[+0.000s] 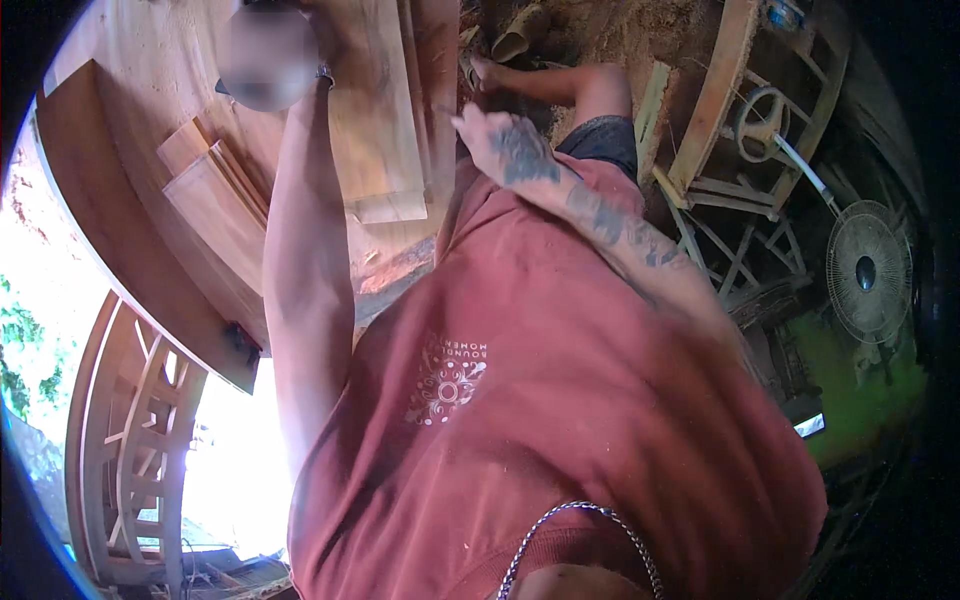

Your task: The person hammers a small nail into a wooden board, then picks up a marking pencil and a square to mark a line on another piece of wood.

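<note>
My left arm (305, 230) stretches up over the wooden work surface (360, 60); my left hand (300, 55) is mostly hidden by a blurred patch, so what it touches cannot be made out. My right hand (485, 135) is raised beside the surface's right edge, in front of my shorts (605, 140), fingers loosely bent and apart, holding nothing visible. Pale boards (390, 205) lie beneath and right of my left arm, and a small stack of planks (210, 185) lies to its left.
A long curved board (120, 200) runs along the left, above a slatted wooden piece (140, 440) by a bright opening. At right are a wooden frame (700, 140) with a white wheel-shaped part (760, 125) and a standing fan (868, 270). My foot (485, 70) rests near a sandal (515, 40).
</note>
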`<state>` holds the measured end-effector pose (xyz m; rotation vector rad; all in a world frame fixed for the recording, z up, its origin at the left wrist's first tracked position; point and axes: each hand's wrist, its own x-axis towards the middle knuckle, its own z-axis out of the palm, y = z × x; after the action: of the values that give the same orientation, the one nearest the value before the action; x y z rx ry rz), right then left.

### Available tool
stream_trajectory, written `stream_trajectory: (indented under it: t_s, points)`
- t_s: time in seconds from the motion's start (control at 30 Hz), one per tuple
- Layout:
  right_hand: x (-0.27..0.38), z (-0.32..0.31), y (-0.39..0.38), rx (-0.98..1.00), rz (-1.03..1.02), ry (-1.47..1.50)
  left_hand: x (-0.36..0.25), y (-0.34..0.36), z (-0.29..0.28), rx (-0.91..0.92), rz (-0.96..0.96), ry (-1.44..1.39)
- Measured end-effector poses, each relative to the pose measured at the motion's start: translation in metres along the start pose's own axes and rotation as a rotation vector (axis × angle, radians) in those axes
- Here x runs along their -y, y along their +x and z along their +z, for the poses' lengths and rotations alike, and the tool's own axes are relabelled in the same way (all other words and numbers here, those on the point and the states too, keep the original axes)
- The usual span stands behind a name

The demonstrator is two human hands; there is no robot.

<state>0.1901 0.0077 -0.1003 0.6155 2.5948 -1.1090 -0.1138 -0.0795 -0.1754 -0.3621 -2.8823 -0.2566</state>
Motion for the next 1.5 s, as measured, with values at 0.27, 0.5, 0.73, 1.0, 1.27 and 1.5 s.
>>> stream_trajectory:
  t_s: [0.27,0.5,0.73,1.0,1.27,1.5]
  points:
    - [-0.006,-0.028,0.135,-0.366,-0.179,0.121,-0.024,-0.003,-0.032,0.066,-0.063,-0.149]
    - [-0.042,0.005,0.193,-0.276,-0.404,-0.589,-0.026,-0.003,-0.025,0.018,-0.040,-0.124]
    - [0.016,0.052,-0.053,0.167,-0.102,-0.023,-0.024,-0.004,-0.026,0.066,-0.120,0.009]
    - [-0.001,0.007,-0.070,0.369,-0.255,-0.086,-0.018,0.001,-0.024,0.045,-0.012,-0.083]
    - [-0.190,-0.079,-0.121,-0.156,0.238,-0.041,-0.024,-0.065,-0.070,0.111,0.383,-0.199]
    - [-0.235,-0.142,-0.217,-0.609,0.714,0.178,0.015,-0.225,-0.136,0.666,0.487,-0.114]
